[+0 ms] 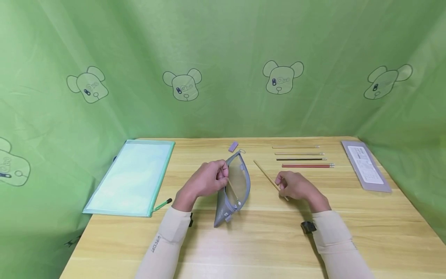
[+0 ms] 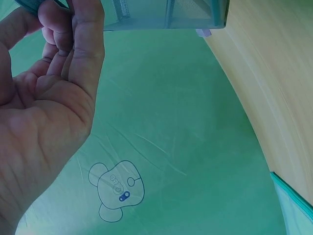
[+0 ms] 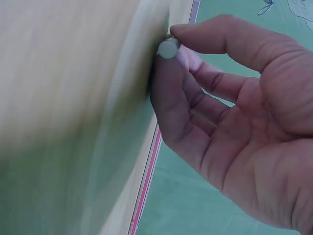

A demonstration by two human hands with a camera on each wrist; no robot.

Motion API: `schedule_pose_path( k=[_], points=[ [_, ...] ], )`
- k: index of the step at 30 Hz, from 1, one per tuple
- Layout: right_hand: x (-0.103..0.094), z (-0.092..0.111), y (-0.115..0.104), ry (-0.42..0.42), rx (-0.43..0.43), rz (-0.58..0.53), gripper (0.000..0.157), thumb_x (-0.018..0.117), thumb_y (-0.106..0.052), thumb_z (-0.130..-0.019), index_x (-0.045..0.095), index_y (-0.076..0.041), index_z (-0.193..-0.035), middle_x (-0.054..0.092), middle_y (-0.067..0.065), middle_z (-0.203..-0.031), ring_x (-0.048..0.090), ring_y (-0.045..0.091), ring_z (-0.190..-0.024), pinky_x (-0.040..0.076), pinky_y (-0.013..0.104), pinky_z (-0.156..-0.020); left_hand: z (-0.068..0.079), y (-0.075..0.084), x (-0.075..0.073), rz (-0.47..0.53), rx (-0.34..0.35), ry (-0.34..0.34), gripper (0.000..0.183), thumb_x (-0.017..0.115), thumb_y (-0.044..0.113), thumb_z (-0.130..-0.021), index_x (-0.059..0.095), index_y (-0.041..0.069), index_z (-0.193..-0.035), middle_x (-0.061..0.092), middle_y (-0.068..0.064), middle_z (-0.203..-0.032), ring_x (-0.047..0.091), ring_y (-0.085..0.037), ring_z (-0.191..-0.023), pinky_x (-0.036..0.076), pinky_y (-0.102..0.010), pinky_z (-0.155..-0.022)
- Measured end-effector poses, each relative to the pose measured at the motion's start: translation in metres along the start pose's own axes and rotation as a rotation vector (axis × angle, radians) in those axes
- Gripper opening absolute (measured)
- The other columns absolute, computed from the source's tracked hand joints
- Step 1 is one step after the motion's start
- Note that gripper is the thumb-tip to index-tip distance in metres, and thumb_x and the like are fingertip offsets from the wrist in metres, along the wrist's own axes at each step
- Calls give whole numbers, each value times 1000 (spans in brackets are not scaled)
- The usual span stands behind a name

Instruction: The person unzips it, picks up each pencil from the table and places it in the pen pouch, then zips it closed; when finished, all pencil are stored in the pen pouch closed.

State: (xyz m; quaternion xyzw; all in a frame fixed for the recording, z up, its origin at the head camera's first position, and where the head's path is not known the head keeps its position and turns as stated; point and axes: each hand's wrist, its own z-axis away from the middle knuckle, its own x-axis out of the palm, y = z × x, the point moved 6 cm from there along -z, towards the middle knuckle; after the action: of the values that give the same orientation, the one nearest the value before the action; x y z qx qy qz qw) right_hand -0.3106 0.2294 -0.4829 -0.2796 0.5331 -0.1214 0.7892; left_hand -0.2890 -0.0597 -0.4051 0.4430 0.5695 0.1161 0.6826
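Note:
In the head view my left hand (image 1: 209,180) pinches the rim of a grey zippered mesh pouch (image 1: 220,211), which stands on edge with its mouth gaping toward the right. A thin wooden pencil (image 1: 234,190) shows inside that mouth, its pale end low. The left wrist view has the pouch (image 2: 164,22) at the top, by the fingers. My right hand (image 1: 295,185) pinches another wooden pencil (image 1: 265,174) near its eraser end, the far end slanting toward the pouch. Seen from the right wrist, the pencil's round white eraser (image 3: 168,49) sits between thumb and fingers.
Behind the pouch lies a purple eraser (image 1: 233,146). Toward the back right are wooden pencils (image 1: 296,147), a black pencil (image 1: 301,159) and red pencils (image 1: 306,166). A grey labelled sleeve (image 1: 366,166) is at far right, a teal zip folder (image 1: 130,176) at left.

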Motion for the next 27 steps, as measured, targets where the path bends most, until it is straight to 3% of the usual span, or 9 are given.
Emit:
schedule_pose_path(
  k=[6, 16, 22, 27],
  points=[
    [-3, 4, -7, -9, -82, -91, 29, 75, 2, -87, 64, 4, -114, 64, 7, -89, 60, 18, -81, 52, 28, -71, -1, 0, 1, 5, -3, 0, 15, 69, -2, -94, 63, 12, -96, 59, 0, -76, 52, -10, -67, 46, -21, -59],
    [-24, 28, -40, -132, -241, -442, 40, 70, 9, -83, 56, 12, -120, 59, 7, -96, 59, 12, -87, 56, 23, -72, -1, -2, 2, 1, -2, -1, 13, 69, -1, -95, 63, 11, -96, 60, 0, -76, 53, -10, -67, 47, -22, -59],
    [-25, 43, -59, -263, -313, -481, 39, 65, 12, -81, 54, 13, -118, 60, 6, -93, 61, 11, -80, 59, 30, -69, -2, -2, 2, 2, 1, 1, 13, 69, 0, -95, 63, 12, -95, 60, 1, -76, 53, -10, -66, 47, -22, -59],
    [-19, 47, -67, -344, -317, -467, 36, 63, 10, -81, 54, 13, -116, 59, 4, -93, 58, 9, -81, 55, 25, -69, -2, -1, 3, 0, -3, -5, 13, 69, 0, -95, 64, 12, -96, 60, 1, -76, 54, -10, -67, 48, -22, -59]
  ],
)
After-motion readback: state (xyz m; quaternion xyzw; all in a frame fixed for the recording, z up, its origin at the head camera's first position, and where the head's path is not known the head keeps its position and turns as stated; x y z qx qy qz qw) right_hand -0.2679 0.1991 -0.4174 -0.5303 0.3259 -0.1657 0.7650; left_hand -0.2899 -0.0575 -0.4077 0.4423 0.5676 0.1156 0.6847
